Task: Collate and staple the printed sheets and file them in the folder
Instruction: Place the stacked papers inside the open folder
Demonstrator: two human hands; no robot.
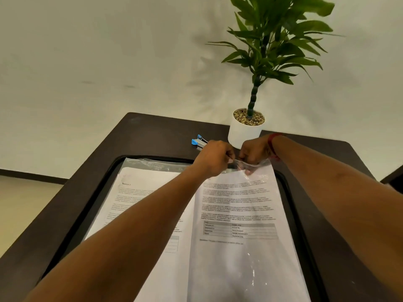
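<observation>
A clear plastic folder sleeve (250, 269) lies on the right half of the dark desk (87, 182), with a printed sheet (237, 205) inside it. My left hand (214, 158) and my right hand (254, 152) meet at its far top edge, and each pinches the plastic opening there. A second clear sleeve (152, 163) with a printed sheet headed "Section 2" (139, 199) lies to the left, partly under my left forearm. A blue and silver stapler (198, 142) sits on the desk just beyond my left hand.
A white pot (243, 132) with a green plant stands at the desk's far edge, right behind my hands. A pale wall rises behind the desk. The desk's raised dark rim runs around the inset where the papers lie.
</observation>
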